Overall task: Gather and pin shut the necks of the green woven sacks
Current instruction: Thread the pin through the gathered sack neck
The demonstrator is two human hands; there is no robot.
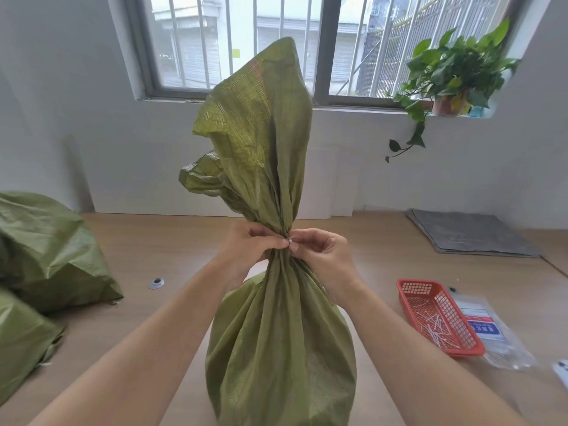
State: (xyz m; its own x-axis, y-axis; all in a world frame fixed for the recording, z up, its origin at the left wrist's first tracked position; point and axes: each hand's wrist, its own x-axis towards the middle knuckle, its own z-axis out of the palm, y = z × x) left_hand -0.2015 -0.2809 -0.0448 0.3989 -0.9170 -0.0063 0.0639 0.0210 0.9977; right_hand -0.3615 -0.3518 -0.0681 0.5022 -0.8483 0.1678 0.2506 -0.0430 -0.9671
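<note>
The green sack (282, 348) stands on the bench (153, 241), below both hands. The left hand (246, 250) grips its gathered neck (278, 262); the right hand (322, 256) pinches a white pin (290, 240) there. The cloth seems light, soft and slippery, so it is best held at the neck.

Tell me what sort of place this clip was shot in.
Probably a small indoor packing workroom: a light wooden worktable, a red plastic mesh basket of white pins on it, filled green woven sacks, and a barred window with a potted green plant.
</note>
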